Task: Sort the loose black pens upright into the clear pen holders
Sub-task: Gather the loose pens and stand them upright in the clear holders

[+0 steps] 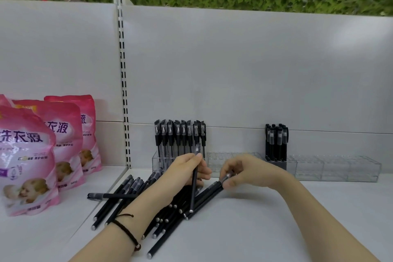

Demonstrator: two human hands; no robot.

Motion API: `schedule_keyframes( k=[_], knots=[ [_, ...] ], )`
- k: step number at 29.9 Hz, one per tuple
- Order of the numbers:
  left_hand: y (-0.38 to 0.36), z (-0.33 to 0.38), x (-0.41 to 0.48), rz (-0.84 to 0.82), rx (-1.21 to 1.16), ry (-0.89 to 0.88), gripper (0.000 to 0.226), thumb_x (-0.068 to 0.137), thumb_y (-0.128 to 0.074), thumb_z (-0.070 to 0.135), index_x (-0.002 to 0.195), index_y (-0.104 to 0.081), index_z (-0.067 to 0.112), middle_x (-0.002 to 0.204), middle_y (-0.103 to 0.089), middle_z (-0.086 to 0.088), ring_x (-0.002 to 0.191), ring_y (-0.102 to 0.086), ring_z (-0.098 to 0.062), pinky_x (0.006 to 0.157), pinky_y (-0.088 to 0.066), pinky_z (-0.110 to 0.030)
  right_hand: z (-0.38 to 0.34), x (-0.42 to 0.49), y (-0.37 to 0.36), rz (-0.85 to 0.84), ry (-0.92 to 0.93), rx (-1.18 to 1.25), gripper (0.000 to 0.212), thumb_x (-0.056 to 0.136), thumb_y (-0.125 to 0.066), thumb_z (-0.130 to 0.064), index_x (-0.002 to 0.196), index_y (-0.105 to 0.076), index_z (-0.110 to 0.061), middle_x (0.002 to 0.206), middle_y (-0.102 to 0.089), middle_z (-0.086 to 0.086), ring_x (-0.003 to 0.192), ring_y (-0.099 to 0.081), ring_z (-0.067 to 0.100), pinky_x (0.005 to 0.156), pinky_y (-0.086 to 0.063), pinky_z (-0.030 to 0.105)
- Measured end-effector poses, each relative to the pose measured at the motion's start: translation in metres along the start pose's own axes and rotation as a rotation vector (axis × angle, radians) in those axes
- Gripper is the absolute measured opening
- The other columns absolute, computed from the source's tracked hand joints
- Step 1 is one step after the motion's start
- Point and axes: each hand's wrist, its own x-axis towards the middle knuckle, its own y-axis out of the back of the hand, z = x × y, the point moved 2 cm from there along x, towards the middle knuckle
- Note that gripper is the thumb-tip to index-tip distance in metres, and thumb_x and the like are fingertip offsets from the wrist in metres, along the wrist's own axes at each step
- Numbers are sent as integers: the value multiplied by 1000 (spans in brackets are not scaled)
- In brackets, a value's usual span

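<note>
A heap of loose black pens [170, 217] lies on the white shelf in front of me. My left hand [187, 170] grips one black pen [194, 189], held nearly upright, its cap end up near the left clear holder [156, 160], where several capped pens stand. My right hand [238, 171] pinches the cap end of another black pen [209, 190] that slants down into the heap. A second clear holder [221, 160] sits between my hands at the back. A further clear holder [293, 165] on the right has several black pens [276, 144] standing in it.
Three pink detergent pouches [32, 155] stand on the shelf at the left. A long clear holder [340, 168] stretches along the back right. The white back panel [255, 70] rises behind the holders, with a slotted upright [123, 83] left of centre.
</note>
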Motion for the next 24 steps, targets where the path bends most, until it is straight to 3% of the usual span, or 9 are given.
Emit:
schedule_keyframes(
  k=[3, 5, 7, 10, 13, 16, 18, 21, 24],
  knots=[
    [-5, 1, -7, -88, 102, -37, 26, 103, -42, 27, 95, -57, 9, 91, -73, -14, 78, -70, -22, 70, -57, -31, -12, 2, 6, 109, 121, 210, 16, 77, -74, 6, 88, -68, -5, 83, -67, 5, 76, -60, 10, 75, -50, 20],
    [-8, 3, -11, -147, 88, -41, 25, 103, -41, 31, 100, -54, 10, 86, -74, -12, 71, -69, -27, 59, -57, -30, -22, 6, 6, 176, 184, 243, 17, 78, -74, 5, 89, -68, -7, 87, -68, 9, 79, -60, 12, 77, -49, 22],
    [-7, 5, -12, -151, 81, -34, 24, 103, -40, 33, 100, -50, 12, 72, -69, -6, 52, -58, -20, 43, -47, -24, -29, 9, 3, 198, 207, 253, 21, 78, -75, 1, 96, -67, -8, 91, -67, 10, 82, -60, 14, 78, -50, 24],
    [0, 5, -8, -90, -67, 37, 24, 103, -39, 36, 99, -46, 13, 59, -49, 2, 40, -33, -7, 33, -26, -17, -31, 10, 0, 279, 162, 272, 37, 81, -75, -9, 114, -60, -17, 94, -64, 1, 79, -58, 11, 71, -50, 21],
    [9, 7, -5, -12, -217, 49, 28, 99, -43, 43, 97, -42, 15, 58, -40, 4, 41, -26, -6, 32, -21, -16, -22, 10, 0, 407, 53, 261, 25, 88, -69, -20, 111, -60, -20, 90, -61, -2, 72, -59, 10, 62, -47, 20],
    [20, 10, -1, 82, -375, 5, 27, 95, -53, 39, 101, -49, 13, 57, -38, 5, 39, -26, -5, 31, -22, -15, -9, 16, -12, 318, -49, 58, 14, 91, -65, -21, 104, -65, -18, 91, -61, -5, 69, -56, 5, 60, -44, 13],
    [26, 9, 1, 139, -412, -17, 26, 93, -58, 33, 102, -57, 9, 58, -40, 5, 40, -29, -4, 31, -24, -15, -4, 20, -24, 160, -77, -179, 23, 92, -62, -25, 115, -64, -21, 100, -61, -8, 80, -55, 1, 71, -43, 14],
    [29, 6, 2, 164, -448, -13, 24, 93, -59, 29, 99, -61, 6, 59, -43, 4, 40, -34, -4, 32, -27, -15, 1, 24, -33, 43, -77, -453, 35, 93, -60, -27, 127, -60, -18, 119, -56, 0, 101, -54, 11, 86, -41, 22],
    [29, 8, 0, 179, -448, 10, 24, 95, -57, 27, 99, -61, 4, 60, -49, 1, 42, -41, -6, 33, -31, -15, 8, 24, -32, 25, -61, -439, 19, 90, -64, -25, 109, -63, -21, 110, -54, -4, 82, -48, 0, 74, -37, 15]
  ],
)
